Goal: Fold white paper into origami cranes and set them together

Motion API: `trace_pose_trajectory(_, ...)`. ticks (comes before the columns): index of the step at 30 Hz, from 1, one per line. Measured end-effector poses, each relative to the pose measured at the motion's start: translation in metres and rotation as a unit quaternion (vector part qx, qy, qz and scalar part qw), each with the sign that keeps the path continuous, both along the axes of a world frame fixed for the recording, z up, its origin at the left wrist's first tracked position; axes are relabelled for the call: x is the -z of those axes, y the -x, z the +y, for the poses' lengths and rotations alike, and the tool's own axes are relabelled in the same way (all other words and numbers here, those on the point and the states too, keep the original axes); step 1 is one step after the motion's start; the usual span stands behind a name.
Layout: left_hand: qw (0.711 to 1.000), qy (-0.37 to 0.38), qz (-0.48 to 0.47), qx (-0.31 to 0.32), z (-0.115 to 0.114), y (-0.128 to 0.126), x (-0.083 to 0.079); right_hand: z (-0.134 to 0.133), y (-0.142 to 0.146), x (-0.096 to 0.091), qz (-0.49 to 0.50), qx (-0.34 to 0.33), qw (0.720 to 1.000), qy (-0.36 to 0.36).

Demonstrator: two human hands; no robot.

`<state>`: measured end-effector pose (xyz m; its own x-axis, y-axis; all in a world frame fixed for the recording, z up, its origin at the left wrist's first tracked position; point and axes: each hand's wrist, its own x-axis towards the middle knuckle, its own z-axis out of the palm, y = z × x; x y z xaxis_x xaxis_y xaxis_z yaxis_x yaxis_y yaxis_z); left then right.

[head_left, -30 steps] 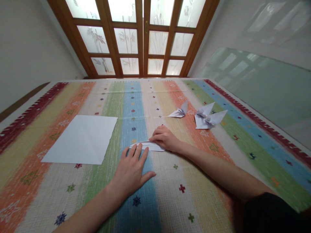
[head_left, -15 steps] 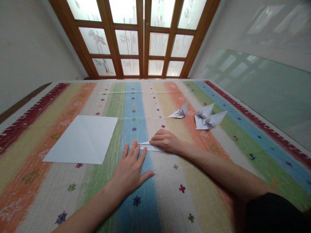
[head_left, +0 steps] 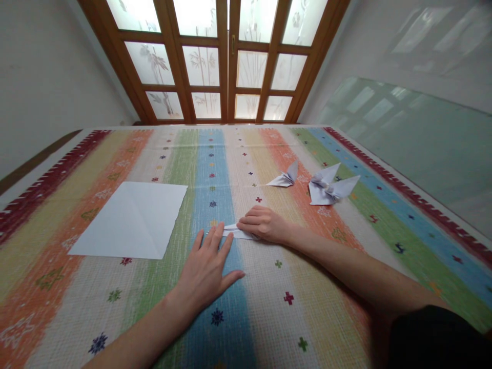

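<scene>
A narrow strip of folded white paper (head_left: pixel 241 235) lies on the striped tablecloth, under both hands. My left hand (head_left: pixel 203 264) rests flat with its fingers spread, the fingertips pressing the paper's left end and covering its tip. My right hand (head_left: pixel 265 224) has its fingers bent and held together on the right part of the paper, gripping it and hiding that end. Between the two hands a short stretch with a lengthwise fold line shows.
A flat sheet of white paper (head_left: pixel 128 220) with one torn edge lies to the left. Beyond my right hand stand a smaller folded paper crane (head_left: pixel 284 178) and a larger one (head_left: pixel 328 189). The striped cloth (head_left: pixel 161 302) covers the table; wooden glazed doors (head_left: pixel 225 61) are behind it.
My left index finger has shifted slightly to the right along the folded paper. The right hand, the cranes and the flat sheet have stayed in place.
</scene>
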<state>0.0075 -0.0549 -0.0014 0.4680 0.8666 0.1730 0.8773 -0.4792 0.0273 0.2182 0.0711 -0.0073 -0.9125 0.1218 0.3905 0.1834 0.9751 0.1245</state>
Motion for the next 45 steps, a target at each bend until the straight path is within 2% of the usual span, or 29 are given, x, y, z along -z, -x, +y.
trace_pose_trajectory(7, 1.0, 0.027, -0.001, -0.006, -0.001, 0.0, 0.0, 0.002, -0.001, 0.001, 0.005, -0.026, 0.999, -0.025)
trace_pose_trajectory(14, 1.0, 0.027, 0.007, -0.001, 0.0, -0.001, -0.001, 0.0, -0.002, 0.001, -0.01, -0.013, 0.999, -0.029)
trace_pose_trajectory(19, 1.0, 0.026, 0.009, 0.011, 0.002, 0.0, -0.001, -0.002, -0.01, 0.001, -0.007, 0.025, 0.999, -0.028)
trace_pose_trajectory(27, 0.999, 0.028, 0.005, 0.015, 0.004, 0.003, -0.001, -0.009, -0.034, 0.001, -0.016, 0.131, 0.991, 0.036)
trace_pose_trajectory(32, 0.999, 0.033, 0.009, 0.025, 0.007, 0.002, -0.004, -0.011, -0.04, 0.0, -0.032, 0.143, 0.989, 0.034)
trace_pose_trajectory(39, 0.999, 0.027, 0.018, 0.034, 0.015, -0.007, -0.007, -0.013, -0.033, -0.006, -0.02, 0.146, 0.986, 0.076)
trace_pose_trajectory(44, 0.998, 0.028, 0.022, 0.055, 0.016, -0.008, -0.006, -0.03, -0.006, -0.008, 0.039, 0.183, 0.975, 0.122)
trace_pose_trajectory(45, 0.998, 0.028, 0.023, 0.056, 0.015, -0.009, -0.005, -0.035, 0.0, -0.007, 0.025, 0.179, 0.975, 0.13)
